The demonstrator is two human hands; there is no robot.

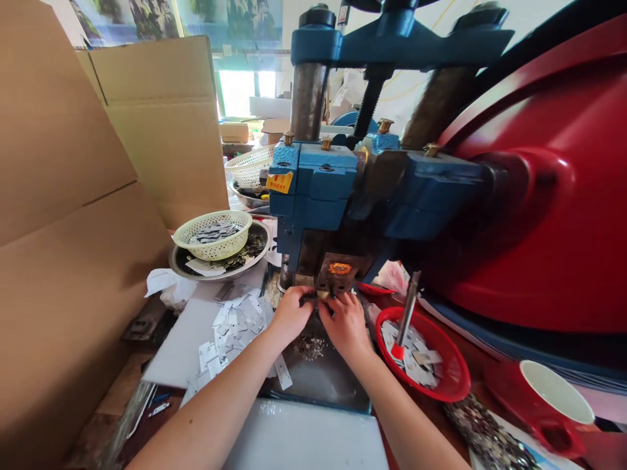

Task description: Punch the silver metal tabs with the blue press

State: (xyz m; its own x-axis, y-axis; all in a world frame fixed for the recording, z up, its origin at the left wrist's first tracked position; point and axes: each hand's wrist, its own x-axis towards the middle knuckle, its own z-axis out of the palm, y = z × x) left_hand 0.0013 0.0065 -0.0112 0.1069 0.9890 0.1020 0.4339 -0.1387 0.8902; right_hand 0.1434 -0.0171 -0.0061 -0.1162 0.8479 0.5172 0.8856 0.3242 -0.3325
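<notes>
Small flat metal piece [319,297], barely visible, sits at the die of the blue cast-iron punch press [337,196], at the far middle of the worktop. Left hand [292,312] and right hand [345,321] meet there, fingertips pinched on the piece from either side; both grips closed on it, though most of the piece is hidden by the fingers. Loose silver metal blanks [235,326] lie scattered just left of the left hand. Red plastic dish [453,378] of the same blanks lies near the right hand, with a metal rod [407,313] standing in it. Pale green plastic basket [213,234] toward the far left. Judgement: seating calls for the piece square and flat under the orange-marked die block [339,269], fingertips kept at its outer edges, clear of the punch.
</notes>
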